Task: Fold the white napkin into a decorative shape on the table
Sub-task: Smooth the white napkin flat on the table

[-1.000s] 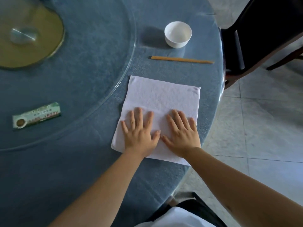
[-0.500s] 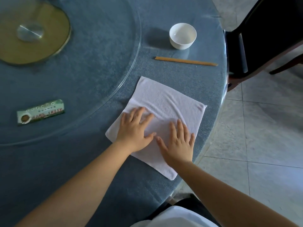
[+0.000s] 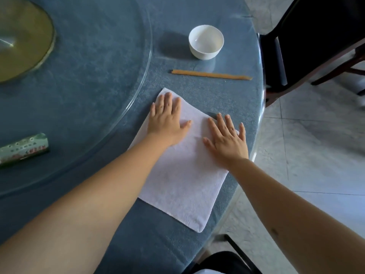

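The white napkin lies flat on the blue table, turned so one corner points toward me near the table's edge. My left hand presses palm down on its far left corner, fingers spread. Palm down too, my right hand rests flat on the napkin's far right part, its fingertips reaching past the cloth's edge. Neither hand grips the cloth.
A small white bowl stands beyond the napkin, with a wooden chopstick lying between them. A glass turntable covers the table's left, bearing a green packet. A dark chair stands at the right, over tiled floor.
The napkin has been rotated, a corner now pointing toward me. Both hands slid from its near part to its far part, and spread further apart.
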